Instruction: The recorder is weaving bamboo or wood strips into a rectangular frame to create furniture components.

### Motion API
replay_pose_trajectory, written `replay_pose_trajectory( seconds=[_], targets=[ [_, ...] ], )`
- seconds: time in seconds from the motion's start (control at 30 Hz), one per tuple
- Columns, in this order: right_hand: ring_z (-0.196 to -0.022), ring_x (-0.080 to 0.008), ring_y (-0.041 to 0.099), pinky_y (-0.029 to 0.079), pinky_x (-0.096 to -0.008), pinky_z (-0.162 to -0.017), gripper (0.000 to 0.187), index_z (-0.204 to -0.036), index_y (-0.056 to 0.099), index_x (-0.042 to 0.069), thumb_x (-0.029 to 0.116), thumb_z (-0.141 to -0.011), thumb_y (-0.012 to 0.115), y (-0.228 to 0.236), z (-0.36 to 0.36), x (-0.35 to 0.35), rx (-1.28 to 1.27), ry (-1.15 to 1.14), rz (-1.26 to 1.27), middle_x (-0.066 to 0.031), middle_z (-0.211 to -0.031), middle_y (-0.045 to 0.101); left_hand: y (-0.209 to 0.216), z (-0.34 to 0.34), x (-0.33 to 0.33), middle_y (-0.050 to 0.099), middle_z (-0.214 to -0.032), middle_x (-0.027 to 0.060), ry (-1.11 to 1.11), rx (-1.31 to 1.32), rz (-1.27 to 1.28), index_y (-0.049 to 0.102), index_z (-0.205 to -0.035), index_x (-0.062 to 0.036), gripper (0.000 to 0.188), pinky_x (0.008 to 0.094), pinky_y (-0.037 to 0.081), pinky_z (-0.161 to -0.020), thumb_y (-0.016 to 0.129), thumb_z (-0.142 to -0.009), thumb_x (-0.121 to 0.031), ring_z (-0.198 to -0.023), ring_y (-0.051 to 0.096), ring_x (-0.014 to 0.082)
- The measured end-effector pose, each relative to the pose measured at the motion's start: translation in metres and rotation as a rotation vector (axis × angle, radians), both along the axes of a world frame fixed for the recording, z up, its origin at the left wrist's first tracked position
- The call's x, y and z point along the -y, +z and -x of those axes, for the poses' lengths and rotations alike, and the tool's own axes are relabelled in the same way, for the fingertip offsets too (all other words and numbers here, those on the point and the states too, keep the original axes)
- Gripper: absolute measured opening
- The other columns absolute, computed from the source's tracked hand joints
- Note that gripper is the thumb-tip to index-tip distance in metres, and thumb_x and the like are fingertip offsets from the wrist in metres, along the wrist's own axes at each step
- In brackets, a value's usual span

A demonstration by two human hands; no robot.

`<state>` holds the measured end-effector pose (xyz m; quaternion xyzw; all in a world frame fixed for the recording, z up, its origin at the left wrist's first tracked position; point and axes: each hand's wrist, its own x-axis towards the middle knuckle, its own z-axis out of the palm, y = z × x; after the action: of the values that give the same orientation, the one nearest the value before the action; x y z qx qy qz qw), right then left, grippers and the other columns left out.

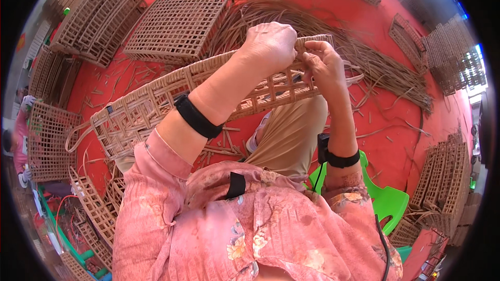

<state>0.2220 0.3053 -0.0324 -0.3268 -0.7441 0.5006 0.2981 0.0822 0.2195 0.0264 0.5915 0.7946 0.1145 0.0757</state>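
A long, open-weave rattan basket [138,101] lies slantwise across my knees, its wrapped rim running from lower left to upper right. Near the rim's right end, my left hand [272,47] is closed in a fist, its fingertips hidden behind the knuckles. Close beside it, my right hand [327,65] bends thumb and forefinger together at the rim. What either hand pinches is too small or hidden to make out. A pale loose strand [355,77] loops out next to my right hand. Another strand [73,138] curls off the basket's left end.
Beyond the basket, a large bundle of loose rattan strips [375,60] spreads over the red floor [383,119]. A lattice basket [179,23] stands far left, near stacked ones [99,21]. More stacks [442,177] are at right. Beneath me is a green chair [385,200]. Another person [23,140] handles a basket at far left.
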Motion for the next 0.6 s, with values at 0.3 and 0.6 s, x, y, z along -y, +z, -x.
replay_pose_trajectory(
  seconds=[0.3,0.6],
  targets=[
    [-0.059,-0.0045,0.059,0.046,-0.0205,-0.049,0.014,-0.096,0.066,-0.002,-0.002,-0.084,0.072,-0.008,-0.004,0.003,-0.256,-0.15,0.097,-0.0044,-0.076,0.068,-0.008,-0.005,0.0,0.069,-0.097,0.0154,-0.05,-0.039,-0.127,0.071,-0.091,-0.0044,0.021,0.0448,0.051,-0.088,0.065,-0.088,-0.025,-0.099,0.065,0.0341],
    [-0.074,-0.0059,0.062,0.05,-0.0203,-0.062,0.021,-0.103,0.065,0.001,-0.006,-0.084,0.069,0.015,-0.031,-0.02,-0.404,-0.226,-0.139,-0.0033,-0.084,0.069,-0.007,-0.011,-0.034,0.071,-0.093,0.0149,-0.324,0.329,-0.357,0.071,-0.107,-0.0043,0.027,0.0382,0.053,-0.08,0.062,-0.091,-0.023,-0.086,0.068,0.029]
  ],
)
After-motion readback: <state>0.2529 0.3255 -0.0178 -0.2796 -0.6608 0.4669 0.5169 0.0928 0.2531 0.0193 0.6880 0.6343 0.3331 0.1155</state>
